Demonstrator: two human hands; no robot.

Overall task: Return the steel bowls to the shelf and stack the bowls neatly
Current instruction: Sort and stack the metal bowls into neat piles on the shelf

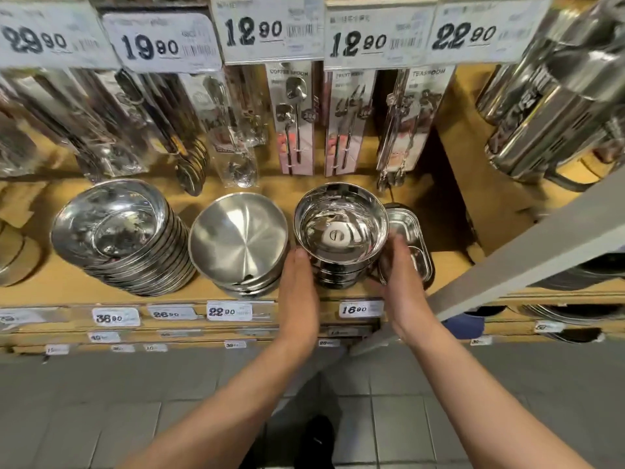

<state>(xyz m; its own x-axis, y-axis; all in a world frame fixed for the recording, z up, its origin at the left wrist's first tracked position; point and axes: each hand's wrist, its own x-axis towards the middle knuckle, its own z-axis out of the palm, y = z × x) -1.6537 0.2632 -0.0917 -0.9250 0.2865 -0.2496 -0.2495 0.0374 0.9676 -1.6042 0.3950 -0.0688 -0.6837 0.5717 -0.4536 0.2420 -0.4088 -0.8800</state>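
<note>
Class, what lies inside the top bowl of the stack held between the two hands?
A round white sticker lies on the top bowl's bottom; the bowls beneath show only their rims.

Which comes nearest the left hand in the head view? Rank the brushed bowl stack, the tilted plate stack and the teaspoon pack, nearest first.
From the left hand:
1. Brushed bowl stack, right beside it on the left.
2. Tilted plate stack, further left along the shelf.
3. Teaspoon pack, hanging up at the back right.
</note>
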